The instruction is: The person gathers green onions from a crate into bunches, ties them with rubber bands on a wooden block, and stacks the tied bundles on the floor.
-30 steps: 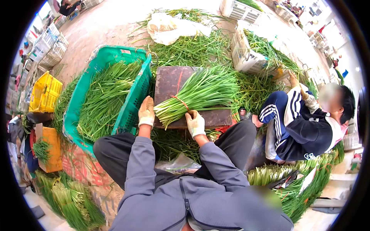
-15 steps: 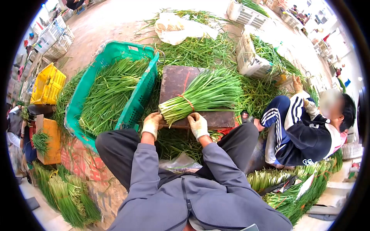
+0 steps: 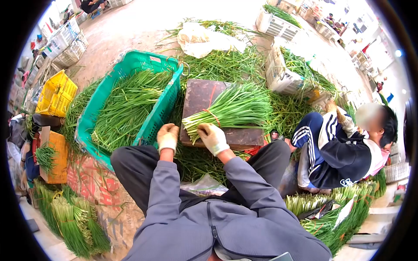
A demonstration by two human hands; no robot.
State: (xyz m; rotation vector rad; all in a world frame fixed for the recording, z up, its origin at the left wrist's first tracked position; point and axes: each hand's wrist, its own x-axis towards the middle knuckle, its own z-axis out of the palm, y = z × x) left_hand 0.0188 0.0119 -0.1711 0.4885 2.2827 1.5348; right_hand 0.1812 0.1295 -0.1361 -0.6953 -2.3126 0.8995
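A bundle of garlic chives [image 3: 235, 106], tied with a red band [image 3: 212, 116], lies on a dark brown block [image 3: 198, 93]. Its pale cut ends point left toward me, and its green leaves spread to the right. My gloved right hand [image 3: 213, 138] is at the lower side of the cut ends, its bent fingers pressed against the stems. My left hand [image 3: 167, 137], also gloved, is just left of the block, apart from the bundle. Its fingers are curled together, and whether anything is in them is hidden.
Left of the block stands a green crate [image 3: 159, 108] of loose chives. A co-worker [image 3: 344, 152] sits at right, near a white crate [image 3: 278, 76]. Tied bundles [image 3: 74, 222] lie at lower left; more chives [image 3: 230, 65] cover the floor beyond the block.
My right hand has moved left along the bundle to the cut ends. My left hand has drawn back from the stem ends, slightly left and down. The co-worker's raised hand has lowered.
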